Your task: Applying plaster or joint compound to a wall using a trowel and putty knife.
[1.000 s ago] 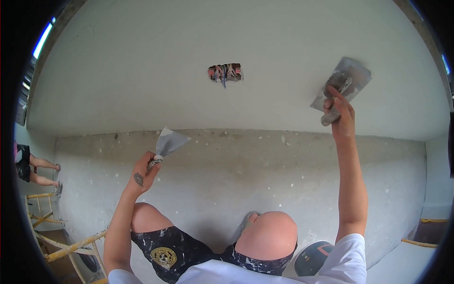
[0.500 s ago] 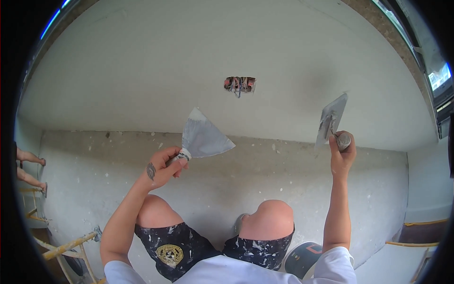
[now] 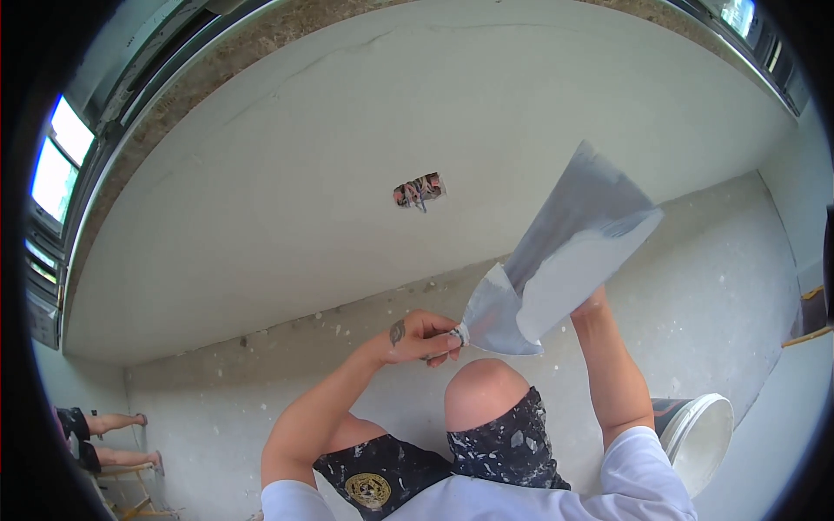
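My left hand (image 3: pixel 426 339) is closed round the handle of a wide putty knife (image 3: pixel 495 313), its triangular steel blade pointing right. The trowel (image 3: pixel 565 217) is tilted up so that its flat face shows, with a thick patch of white putty (image 3: pixel 591 269) along its lower right part. The knife's blade overlaps the trowel's lower left end, against the putty. Behind the trowel, my right hand (image 3: pixel 593 301) holds it from the back; its fingers and the handle are mostly hidden.
Ahead rises a smooth pale wall (image 3: pixel 287 200) with an opening full of wires (image 3: pixel 419 191). A white bucket (image 3: pixel 699 443) stands by my right arm on the spotted concrete floor (image 3: pixel 226 408). At far left, another person's legs (image 3: pixel 117 423) show above a yellowish ladder (image 3: pixel 135 499).
The trowel has turned over and come left, and the putty knife has moved right to meet it. My view has swung right, bringing the bucket further in.
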Tool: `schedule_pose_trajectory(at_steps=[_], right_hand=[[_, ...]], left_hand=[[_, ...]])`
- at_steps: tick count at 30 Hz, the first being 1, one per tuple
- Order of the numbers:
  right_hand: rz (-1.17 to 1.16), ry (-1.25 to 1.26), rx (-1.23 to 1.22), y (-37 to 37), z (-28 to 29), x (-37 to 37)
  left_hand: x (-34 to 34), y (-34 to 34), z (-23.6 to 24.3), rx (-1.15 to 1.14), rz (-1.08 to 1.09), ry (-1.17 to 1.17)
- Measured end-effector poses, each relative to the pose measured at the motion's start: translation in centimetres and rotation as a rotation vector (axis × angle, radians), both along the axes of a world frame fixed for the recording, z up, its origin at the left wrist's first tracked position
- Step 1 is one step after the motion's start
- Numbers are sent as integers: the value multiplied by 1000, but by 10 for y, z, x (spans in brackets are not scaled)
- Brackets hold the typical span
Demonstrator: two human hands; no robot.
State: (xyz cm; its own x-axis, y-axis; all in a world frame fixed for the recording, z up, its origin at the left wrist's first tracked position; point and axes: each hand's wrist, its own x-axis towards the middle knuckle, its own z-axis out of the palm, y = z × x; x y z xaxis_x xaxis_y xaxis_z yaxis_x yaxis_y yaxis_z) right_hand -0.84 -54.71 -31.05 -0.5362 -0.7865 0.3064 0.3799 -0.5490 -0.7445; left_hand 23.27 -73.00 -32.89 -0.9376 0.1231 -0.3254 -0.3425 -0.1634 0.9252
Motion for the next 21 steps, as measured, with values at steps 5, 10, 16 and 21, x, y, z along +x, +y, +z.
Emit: schedule_pose_trajectory(at_steps=[5,10,16,21], right_hand=[[185,384,617,-1,-27,-1],[125,421,878,20,-61,-12],[41,-760,547,5,-71,45],[255,-507,404,-9,-149,95]], left_hand=[[23,5,12,91,56,9],[30,-3,35,143,300,74],[-8,21,34,-888,527,441],[-34,7,-4,-1477,485,961]])
